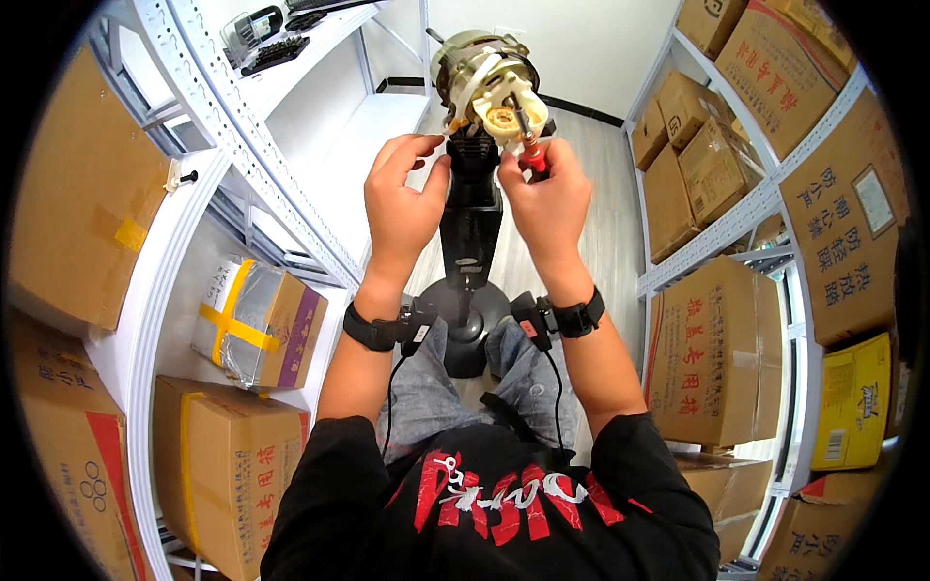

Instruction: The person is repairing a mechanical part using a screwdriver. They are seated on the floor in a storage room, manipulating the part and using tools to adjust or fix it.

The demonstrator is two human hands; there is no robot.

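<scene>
A standing fan with its covers off stands between my knees: a bare motor [484, 76] with metal bands and a cream housing sits on a black column [472, 218] over a round black base [472, 315]. My right hand [544, 198] grips a red-handled screwdriver [532, 155] whose shaft points up into the cream part of the motor. My left hand [402, 198] is raised beside the column's top, fingers curled and thumb touching the black neck under the motor. Both wrists carry black bands with cabled devices.
White metal shelving [242, 145] runs along the left with cardboard boxes [228, 455] and a foil-wrapped, yellow-taped parcel [254, 324]. Shelves on the right hold many brown cartons [722, 349] and a yellow box [854, 402]. A narrow aisle of pale floor lies ahead.
</scene>
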